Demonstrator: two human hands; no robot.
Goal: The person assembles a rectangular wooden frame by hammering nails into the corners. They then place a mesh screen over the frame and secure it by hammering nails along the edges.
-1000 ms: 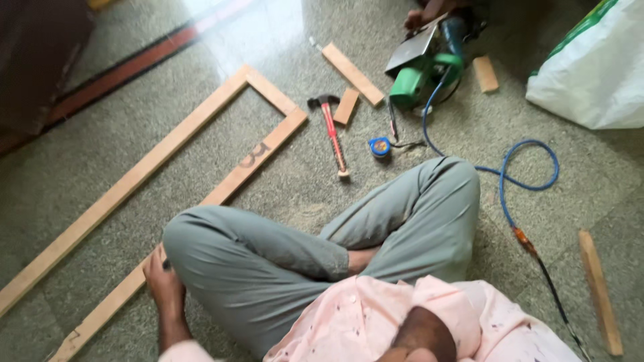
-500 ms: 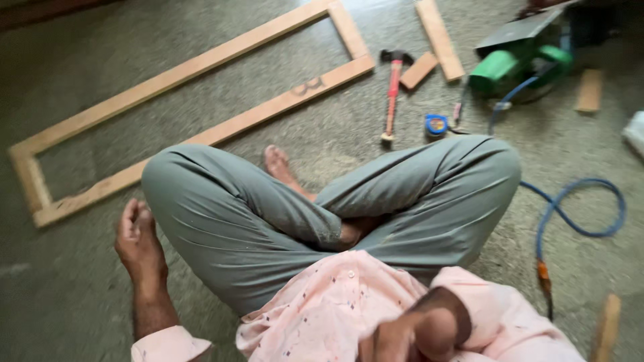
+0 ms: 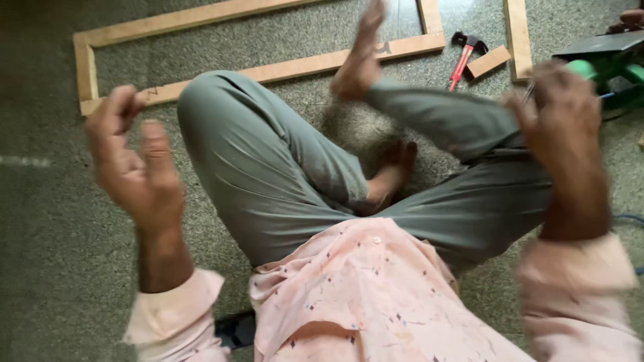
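Note:
I sit on the floor with my legs in grey trousers (image 3: 282, 167), one leg stretched toward the wooden frame (image 3: 268, 67). My left hand (image 3: 134, 167) is raised in the air at the left, fingers loosely curled, holding nothing. My right hand (image 3: 563, 114) is raised at the right, blurred by motion, fingers apart and bent, also holding nothing. A red-handled hammer (image 3: 463, 57) lies on the floor beyond my right knee, next to a short wooden block (image 3: 488, 62).
A long wooden strip (image 3: 516, 37) lies beside the frame at the upper right. A green power tool (image 3: 604, 67) stands at the right edge, partly behind my right hand. The floor (image 3: 54, 268) is speckled grey stone.
Both hands have risen from low beside my body into the air. One leg has unfolded toward the frame. The view has swung left and closer.

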